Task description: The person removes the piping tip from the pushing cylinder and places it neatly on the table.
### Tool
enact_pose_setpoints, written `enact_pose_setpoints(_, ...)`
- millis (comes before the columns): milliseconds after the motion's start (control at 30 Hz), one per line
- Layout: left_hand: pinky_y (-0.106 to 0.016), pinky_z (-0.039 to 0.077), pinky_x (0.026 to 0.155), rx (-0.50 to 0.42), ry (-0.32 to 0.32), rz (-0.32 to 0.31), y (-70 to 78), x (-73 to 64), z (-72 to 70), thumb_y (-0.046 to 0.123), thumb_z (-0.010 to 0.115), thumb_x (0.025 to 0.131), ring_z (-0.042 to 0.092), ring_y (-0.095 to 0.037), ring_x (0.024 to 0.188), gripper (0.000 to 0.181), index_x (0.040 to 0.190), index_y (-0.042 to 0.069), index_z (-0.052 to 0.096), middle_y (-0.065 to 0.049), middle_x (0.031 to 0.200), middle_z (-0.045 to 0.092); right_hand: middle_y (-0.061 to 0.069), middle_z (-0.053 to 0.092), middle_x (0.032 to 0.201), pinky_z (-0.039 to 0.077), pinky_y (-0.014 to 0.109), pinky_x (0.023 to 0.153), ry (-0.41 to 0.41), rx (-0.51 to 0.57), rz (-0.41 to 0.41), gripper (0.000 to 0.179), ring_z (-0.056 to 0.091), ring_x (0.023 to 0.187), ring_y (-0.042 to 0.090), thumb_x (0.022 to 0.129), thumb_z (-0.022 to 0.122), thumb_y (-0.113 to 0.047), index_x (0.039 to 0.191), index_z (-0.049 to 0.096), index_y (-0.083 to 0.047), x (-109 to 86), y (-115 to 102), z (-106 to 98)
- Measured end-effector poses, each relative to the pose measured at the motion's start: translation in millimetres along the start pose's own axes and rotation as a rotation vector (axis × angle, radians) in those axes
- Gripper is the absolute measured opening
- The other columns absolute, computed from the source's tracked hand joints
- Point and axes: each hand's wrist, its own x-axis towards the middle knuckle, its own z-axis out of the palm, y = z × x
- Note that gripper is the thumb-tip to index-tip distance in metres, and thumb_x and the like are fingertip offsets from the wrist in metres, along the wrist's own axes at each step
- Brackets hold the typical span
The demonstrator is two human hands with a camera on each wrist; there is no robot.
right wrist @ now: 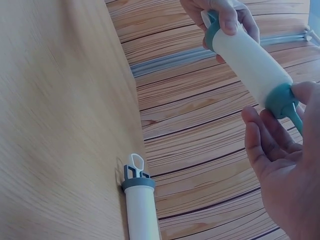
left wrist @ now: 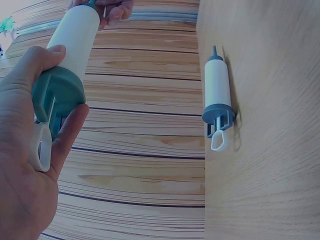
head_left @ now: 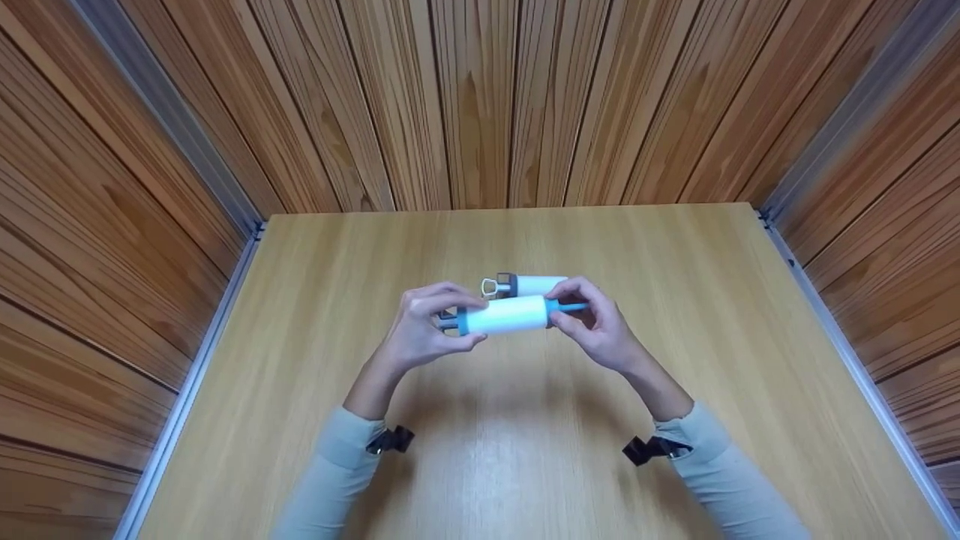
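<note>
Both hands hold a white icing syringe (head_left: 504,315) with teal ends, lying nearly level above the table. My left hand (head_left: 424,330) grips its plunger end, thumb and fingers around the teal collar (left wrist: 62,87). A white pull ring (left wrist: 45,147) sits within that palm. At the other end, my right hand (head_left: 600,334) pinches the teal nozzle cap (right wrist: 281,99) between thumb and fingers, and the thin nozzle points into the hand. A second syringe (left wrist: 217,82), white with dark blue-grey ends, lies on the table just behind the held one.
The wooden table (head_left: 510,465) is bounded by plank walls (head_left: 480,105) at the back and both sides. Metal rails (head_left: 187,390) run along its side edges. Dark wrist mounts (head_left: 390,439) sit at both sleeve cuffs.
</note>
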Motion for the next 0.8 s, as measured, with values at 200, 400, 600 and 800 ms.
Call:
enact_pose_setpoints(200,-0.037,0.069,0.085,0.003,-0.004,0.003,-0.1,0.5,-0.3,0.008,0.098,0.083,0.082,-0.033,0.102,0.036,0.117,0.009,0.087,-0.013,0.114,0.085,-0.01,0.064,0.131,0.063,0.021,0.101,0.001,0.044,-0.041,0.036,0.068,0.115,0.006,0.095,0.066,0.022,0.129,0.055,0.018,-1.6,2.2,0.5)
enact_pose_setpoints(400,-0.048,0.07,0.082,-0.004,-0.004,-0.006,-0.6,0.6,1.5,0.007,0.098,0.082,0.082,-0.034,0.102,0.035,0.115,0.007,0.088,-0.015,0.113,0.086,-0.011,0.064,0.131,0.062,0.02,0.099,0.024,0.025,-0.001,0.037,0.068,0.113,0.006,0.096,0.067,0.021,0.13,0.054,0.018,-2.0,1.1,1.0)
enact_pose_setpoints(600,-0.046,0.07,0.082,-0.001,-0.004,-0.005,1.1,1.5,1.3,0.008,0.098,0.083,0.083,-0.034,0.103,0.034,0.116,0.008,0.088,-0.014,0.114,0.086,-0.004,0.065,0.129,0.065,0.022,0.092,0.036,0.0,0.067,0.033,0.07,0.11,0.009,0.103,0.061,0.013,0.135,0.055,0.014,-0.7,-1.4,0.6)
enact_pose_setpoints(800,-0.046,0.071,0.084,0.002,-0.005,0.0,0.4,0.9,1.6,0.007,0.097,0.083,0.082,-0.035,0.104,0.035,0.116,0.008,0.088,-0.015,0.114,0.085,0.004,0.063,0.121,0.067,0.022,0.084,0.019,-0.017,0.081,0.024,0.072,0.098,0.009,0.107,0.059,0.011,0.13,0.057,0.013,-0.2,-2.7,0.0)
